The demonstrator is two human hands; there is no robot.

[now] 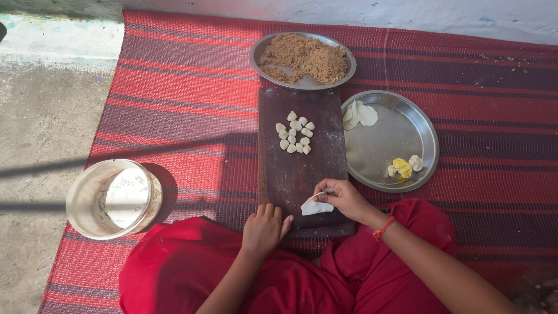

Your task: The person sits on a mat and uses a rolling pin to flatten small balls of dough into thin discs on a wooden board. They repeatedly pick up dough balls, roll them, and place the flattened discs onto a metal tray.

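Note:
My right hand pinches a folded white dough piece at the near edge of a dark wooden board. My left hand rests with fingers curled on the board's near left corner, holding nothing. Several small white dough balls lie clustered in the middle of the board. Beyond the board stands a steel plate heaped with brown crumbly filling.
A steel plate right of the board holds flat dough rounds, a yellow mould and a shaped dumpling. A round steel container with white flour sits at left. All rest on a red striped mat; bare concrete floor lies left.

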